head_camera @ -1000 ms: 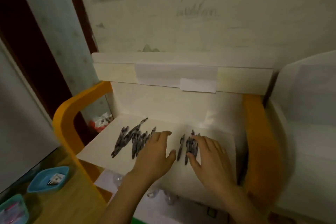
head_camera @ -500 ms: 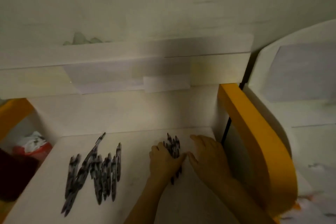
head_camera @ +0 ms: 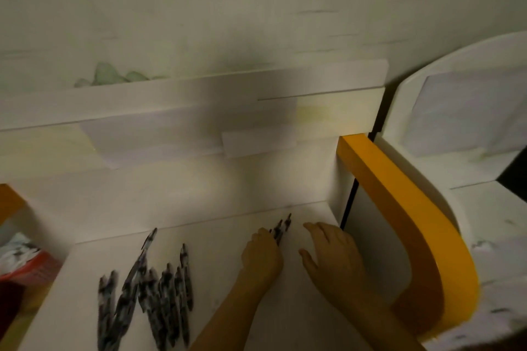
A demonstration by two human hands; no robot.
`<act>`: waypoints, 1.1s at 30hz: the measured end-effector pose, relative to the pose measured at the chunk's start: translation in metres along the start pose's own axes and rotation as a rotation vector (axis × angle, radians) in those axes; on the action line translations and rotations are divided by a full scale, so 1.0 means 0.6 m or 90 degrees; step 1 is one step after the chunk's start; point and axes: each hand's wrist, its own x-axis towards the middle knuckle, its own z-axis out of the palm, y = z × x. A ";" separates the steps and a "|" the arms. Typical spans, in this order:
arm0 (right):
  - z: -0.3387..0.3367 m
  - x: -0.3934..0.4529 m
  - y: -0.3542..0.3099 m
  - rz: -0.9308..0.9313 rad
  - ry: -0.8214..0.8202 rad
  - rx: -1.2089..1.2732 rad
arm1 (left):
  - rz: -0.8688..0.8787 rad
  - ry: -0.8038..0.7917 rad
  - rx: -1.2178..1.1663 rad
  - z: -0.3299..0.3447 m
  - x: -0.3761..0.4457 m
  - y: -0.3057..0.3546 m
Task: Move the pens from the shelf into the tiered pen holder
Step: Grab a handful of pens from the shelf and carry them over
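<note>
Several black-and-white patterned pens (head_camera: 159, 291) lie side by side on the white shelf (head_camera: 228, 288), left of my arms. My left hand (head_camera: 261, 256) grips a small bundle of pens (head_camera: 281, 228) whose tips stick out past its fingers toward the back wall. My right hand (head_camera: 332, 251) rests flat on the shelf just right of the bundle, fingers relaxed, a short gap apart from it. The tiered pen holder is not in view.
An orange curved side panel (head_camera: 399, 208) borders the shelf on the right, with a white unit (head_camera: 470, 151) beyond it. The white back panel (head_camera: 199, 179) rises behind the pens. A red and white packet (head_camera: 25, 259) lies at the lower left.
My left hand has closed around the right-hand bundle of pens. My right hand has drawn away from the bundle to the right. The camera has come closer.
</note>
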 end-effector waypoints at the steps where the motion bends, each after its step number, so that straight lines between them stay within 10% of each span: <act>1: -0.003 0.000 -0.004 0.004 0.002 -0.003 | 0.008 0.001 -0.008 -0.005 -0.001 -0.002; 17: -0.190 -0.035 -0.112 0.005 0.180 -0.053 | 0.333 0.211 -0.162 -0.258 -0.129 -0.020; 33: -0.521 -0.204 0.128 0.260 0.378 -0.245 | 0.750 0.206 -0.234 -0.293 -0.360 0.387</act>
